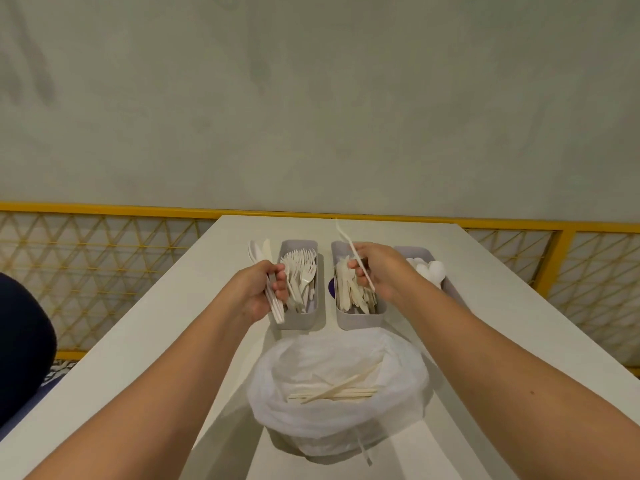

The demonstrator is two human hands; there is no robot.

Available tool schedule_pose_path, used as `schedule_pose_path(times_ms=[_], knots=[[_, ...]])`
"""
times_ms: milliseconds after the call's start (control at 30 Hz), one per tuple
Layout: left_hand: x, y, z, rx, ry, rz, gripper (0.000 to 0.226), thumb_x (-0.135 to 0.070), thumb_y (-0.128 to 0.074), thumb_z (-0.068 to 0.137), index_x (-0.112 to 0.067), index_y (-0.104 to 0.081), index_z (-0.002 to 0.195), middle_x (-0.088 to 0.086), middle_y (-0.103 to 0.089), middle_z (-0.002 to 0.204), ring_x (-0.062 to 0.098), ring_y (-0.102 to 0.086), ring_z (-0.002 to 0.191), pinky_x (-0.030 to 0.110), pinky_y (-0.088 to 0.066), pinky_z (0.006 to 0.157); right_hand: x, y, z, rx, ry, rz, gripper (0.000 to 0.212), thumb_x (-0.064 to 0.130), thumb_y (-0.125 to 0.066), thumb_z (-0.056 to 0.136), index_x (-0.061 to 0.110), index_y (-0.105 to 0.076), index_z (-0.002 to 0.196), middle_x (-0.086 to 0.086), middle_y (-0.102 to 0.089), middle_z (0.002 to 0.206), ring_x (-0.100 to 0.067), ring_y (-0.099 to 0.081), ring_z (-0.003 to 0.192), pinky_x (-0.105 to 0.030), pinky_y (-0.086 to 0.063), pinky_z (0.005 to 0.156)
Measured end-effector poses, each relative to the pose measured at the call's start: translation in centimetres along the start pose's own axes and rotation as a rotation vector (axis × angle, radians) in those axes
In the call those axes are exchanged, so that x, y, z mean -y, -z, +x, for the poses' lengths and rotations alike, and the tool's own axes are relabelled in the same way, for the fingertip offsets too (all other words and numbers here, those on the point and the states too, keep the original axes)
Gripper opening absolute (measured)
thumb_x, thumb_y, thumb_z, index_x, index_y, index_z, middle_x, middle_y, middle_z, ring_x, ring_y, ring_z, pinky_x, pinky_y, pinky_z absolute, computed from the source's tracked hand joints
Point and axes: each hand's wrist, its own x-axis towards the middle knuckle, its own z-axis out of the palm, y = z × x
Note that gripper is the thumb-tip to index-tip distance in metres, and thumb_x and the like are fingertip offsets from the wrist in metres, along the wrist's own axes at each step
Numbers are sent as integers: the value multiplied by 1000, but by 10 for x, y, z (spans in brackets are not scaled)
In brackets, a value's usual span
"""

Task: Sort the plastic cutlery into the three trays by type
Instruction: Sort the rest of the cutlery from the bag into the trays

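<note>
Mid-sort, the right hand (377, 271) pinched one knife (349, 241) over the knife tray (360, 321), likely next dropping it in, while the left hand (265, 292) gripped a cutlery bundle (258, 251) beside the fork tray (298, 322).

Soft dim light, wide-angle edge distortion

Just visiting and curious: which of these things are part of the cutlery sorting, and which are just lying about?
In the job: left hand gripping a cutlery bundle; right hand pinching a single piece; fork tray; knife tray; spoon tray; plastic bag of unsorted cutlery.
Just there: table; yellow railing; dark blue object; wall.
</note>
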Motion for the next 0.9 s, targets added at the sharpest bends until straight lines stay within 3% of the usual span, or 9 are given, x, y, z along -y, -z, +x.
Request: schedule_pose_path(times_ms=[167,300,367,500,700,800,900], knots=[[-5,15,-4,11,14,9,24,-4,-31,93,-6,-48,76,2,-43,45,9,-33,29,11,-28,34,-8,-36,8,19,5,-130,24,1,-40,95,3,-62,86,-8,-50,69,-14,-44,57,-22,-36,52],[-5,22,-6,28,17,33,24,-7,-32,94,-4,-52,80,3,-43,55,9,-35,33,14,-30,35,-22,-62,27,-83,160,-387,35,-3,-42,91,12,-56,119,-12,-58,110,-21,-51,85,-25,-42,64],[-5,26,-6,37,21,37,24,-7,-33,93,-4,-53,81,3,-43,56,10,-36,34,14,-31,36,-28,-71,34,-131,226,-483,36,-4,-44,91,12,-53,121,-12,-58,118,-25,-54,94,-25,-43,69],[-3,29,-6,53,22,51,25,-8,-33,94,-4,-54,82,3,-43,60,9,-37,35,16,-32,38,-40,-84,51,-184,281,-699,29,-4,-47,89,6,-57,114,-14,-60,118,-28,-57,106,-29,-46,84],[-2,30,-7,119,36,45,27,-9,-34,96,-2,-59,89,6,-54,63,12,-47,43,19,-45,43,-56,-96,60,-246,302,-1021,30,-1,-48,89,4,-62,114,-14,-61,115,-30,-58,101,-37,-53,84],[-2,30,-8,136,35,46,26,-9,-35,96,-2,-60,91,5,-57,62,13,-48,46,20,-46,44,-55,-94,56,-218,357,-1056,32,2,-56,87,4,-62,118,-12,-55,123,-30,-53,110,-39,-50,93],[-1,28,-9,149,27,44,26,-9,-35,97,-2,-60,91,5,-58,61,13,-49,48,21,-47,46,-46,-87,48,-164,395,-940,28,1,-56,86,8,-64,112,-11,-54,122,-28,-52,111,-36,-49,92]])
